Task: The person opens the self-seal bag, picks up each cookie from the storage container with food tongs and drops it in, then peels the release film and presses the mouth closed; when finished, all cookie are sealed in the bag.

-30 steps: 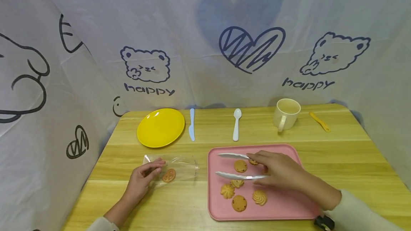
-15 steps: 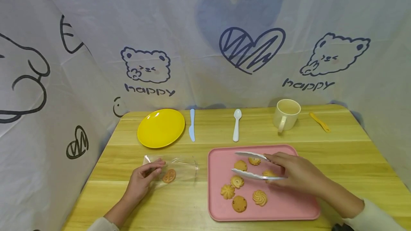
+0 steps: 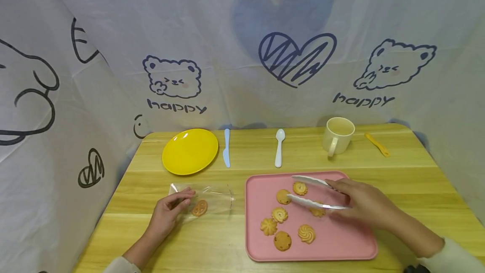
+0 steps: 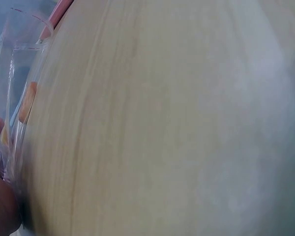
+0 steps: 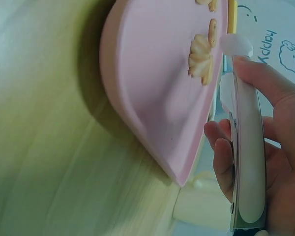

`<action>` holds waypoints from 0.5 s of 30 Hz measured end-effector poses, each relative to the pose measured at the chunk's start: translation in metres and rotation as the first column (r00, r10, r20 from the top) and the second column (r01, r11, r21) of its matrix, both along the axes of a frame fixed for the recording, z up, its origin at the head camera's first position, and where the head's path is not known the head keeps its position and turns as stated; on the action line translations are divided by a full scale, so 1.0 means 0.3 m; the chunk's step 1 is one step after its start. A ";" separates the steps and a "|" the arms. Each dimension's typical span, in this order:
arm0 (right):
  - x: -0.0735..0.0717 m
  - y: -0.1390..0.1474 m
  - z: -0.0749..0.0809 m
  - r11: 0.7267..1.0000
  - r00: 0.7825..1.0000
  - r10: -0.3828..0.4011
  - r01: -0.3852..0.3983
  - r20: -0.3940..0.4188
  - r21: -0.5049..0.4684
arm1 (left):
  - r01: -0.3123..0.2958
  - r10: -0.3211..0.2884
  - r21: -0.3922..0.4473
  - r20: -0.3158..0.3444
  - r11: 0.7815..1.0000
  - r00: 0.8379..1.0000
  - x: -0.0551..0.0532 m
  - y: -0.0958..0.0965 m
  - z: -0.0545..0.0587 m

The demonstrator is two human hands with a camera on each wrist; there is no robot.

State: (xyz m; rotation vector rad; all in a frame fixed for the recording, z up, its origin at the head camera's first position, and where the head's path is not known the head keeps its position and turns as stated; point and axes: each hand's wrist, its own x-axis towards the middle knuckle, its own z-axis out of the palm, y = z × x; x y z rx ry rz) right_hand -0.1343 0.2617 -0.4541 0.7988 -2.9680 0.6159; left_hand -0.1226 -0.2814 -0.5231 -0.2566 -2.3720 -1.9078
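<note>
In the head view, my right hand [image 3: 365, 205] grips metal tongs [image 3: 307, 202] with white tips. Their arms stand apart over the pink tray [image 3: 337, 243], with no cookie gripped between them. Several cookies lie on the tray, among them a swirl cookie [image 3: 306, 234], a flower-shaped cookie [image 3: 268, 226] and a round cookie [image 3: 282, 240]. One cookie [image 3: 317, 210] is partly covered by the lower tong arm. To the left, my left hand [image 3: 168, 210] holds the edge of a clear plastic bag [image 3: 219, 201] between thumb and fingers. A brown pretzel-shaped cookie [image 3: 199, 208] lies in the bag.
Behind the bag is a yellow plate [image 3: 190, 151]. Along the back stand or lie a light blue knife [image 3: 226, 148], a white spoon [image 3: 279, 148], a cream mug [image 3: 338, 135] and a small yellow utensil [image 3: 377, 144]. A printed cloth [image 3: 242, 96] hangs behind the wooden table.
My right hand has drawn the tongs to the right across the tray, uncovering cookies that were behind them. The left hand and the bag have stayed in place.
</note>
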 end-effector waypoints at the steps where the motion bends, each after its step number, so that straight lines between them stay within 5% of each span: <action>1: -0.003 0.003 -0.001 1.000 1.000 -0.004 0.004 0.004 0.004 | 0.000 0.000 0.001 0.001 1.000 1.000 0.000 0.000 0.000; 15: -0.032 0.019 -0.015 0.999 1.000 -0.006 0.006 0.008 0.034 | 0.000 0.000 0.002 0.004 1.000 1.000 0.000 -0.002 -0.001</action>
